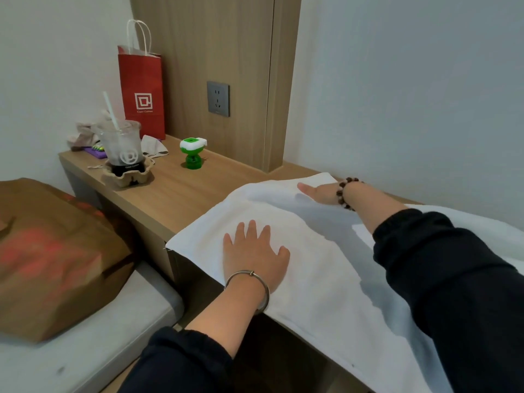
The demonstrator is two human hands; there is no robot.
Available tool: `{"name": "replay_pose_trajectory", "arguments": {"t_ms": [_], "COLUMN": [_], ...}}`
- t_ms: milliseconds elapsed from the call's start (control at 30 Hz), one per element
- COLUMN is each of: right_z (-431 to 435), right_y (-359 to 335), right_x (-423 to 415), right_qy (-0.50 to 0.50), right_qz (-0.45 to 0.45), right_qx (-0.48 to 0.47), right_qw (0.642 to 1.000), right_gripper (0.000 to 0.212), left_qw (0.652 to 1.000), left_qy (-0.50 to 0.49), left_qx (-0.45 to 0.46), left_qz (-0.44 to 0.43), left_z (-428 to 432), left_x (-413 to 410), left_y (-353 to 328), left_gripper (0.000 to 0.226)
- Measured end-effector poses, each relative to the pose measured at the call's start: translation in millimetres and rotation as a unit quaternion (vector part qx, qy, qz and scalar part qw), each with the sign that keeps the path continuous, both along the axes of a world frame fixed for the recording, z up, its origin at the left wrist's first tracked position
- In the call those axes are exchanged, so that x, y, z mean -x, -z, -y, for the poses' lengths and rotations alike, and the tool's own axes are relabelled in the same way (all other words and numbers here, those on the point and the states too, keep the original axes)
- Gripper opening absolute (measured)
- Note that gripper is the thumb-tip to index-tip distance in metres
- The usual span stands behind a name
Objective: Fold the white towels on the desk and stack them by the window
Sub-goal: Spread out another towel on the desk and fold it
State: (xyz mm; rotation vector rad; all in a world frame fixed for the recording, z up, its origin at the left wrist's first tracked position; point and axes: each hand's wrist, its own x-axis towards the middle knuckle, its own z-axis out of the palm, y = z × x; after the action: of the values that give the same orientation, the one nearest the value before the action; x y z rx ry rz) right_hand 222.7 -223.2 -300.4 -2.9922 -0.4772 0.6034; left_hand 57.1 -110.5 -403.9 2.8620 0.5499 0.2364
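A white towel [309,268] lies spread over the wooden desk [181,194], its near edge hanging over the desk's front. My left hand [253,253] presses flat on the towel near its left end, fingers straight and spread. My right hand [319,191] reaches across to the towel's far edge by the wall and lies flat there with straight fingers. More white cloth [507,236] shows at the right behind my right sleeve. No window is in view.
On the desk's left end stand a plastic cup with a straw [122,143] in a cardboard carrier, a red paper bag [141,92], crumpled cloth and a green plug-in device [192,154]. A wall socket [218,99] sits above. A brown bag [54,251] rests on a bed at left.
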Motion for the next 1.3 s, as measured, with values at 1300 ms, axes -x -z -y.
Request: {"name": "replay_pose_trajectory", "arguments": {"t_ms": [1300], "right_z": [92.7], "right_y": [60.6], "right_x": [125.4], "right_qy": [-0.111], "right_qz": [0.052], "right_qx": [-0.045], "right_qw": [0.991], "right_gripper": [0.053], "left_qw": [0.966], "left_qy": [0.085], "left_qx": [-0.106], "left_qz": [-0.219], "left_z": [-1.4], "left_x": [14.0], "left_y": [-71.1], "left_gripper": [0.051]}}
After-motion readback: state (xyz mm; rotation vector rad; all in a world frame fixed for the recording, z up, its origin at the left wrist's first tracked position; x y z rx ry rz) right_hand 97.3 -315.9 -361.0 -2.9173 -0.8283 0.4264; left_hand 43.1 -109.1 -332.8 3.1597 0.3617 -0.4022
